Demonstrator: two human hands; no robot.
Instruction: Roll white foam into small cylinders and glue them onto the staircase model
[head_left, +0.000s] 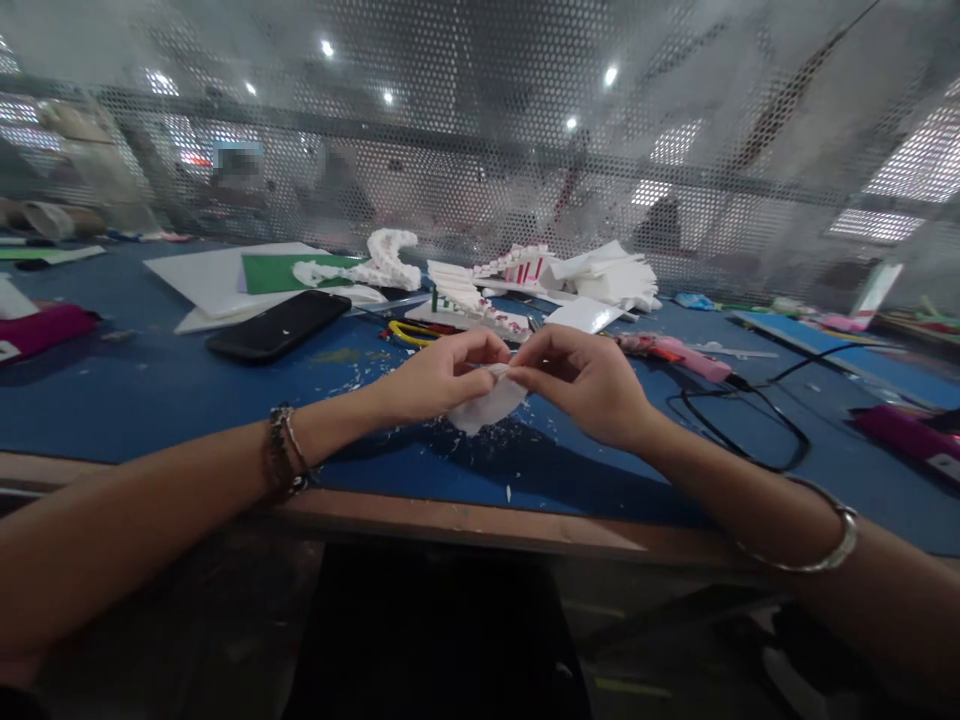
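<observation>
My left hand [439,375] and my right hand [585,385] meet above the blue table [150,390], both pinched on one small white foam piece [487,405]. The piece hangs just under my fingertips, over a scatter of white crumbs [480,440]. Fingers of both hands are curled closed on its upper edge. A beaded band circles my left wrist and a metal bangle my right.
A black phone [277,325] lies left of my hands. Behind them are yellow-handled scissors [409,332], white foam stacks [607,280], a white sheet with green card [277,272], a pink tool [686,355] and a looped black cable [750,420]. A perforated screen [480,150] walls the back.
</observation>
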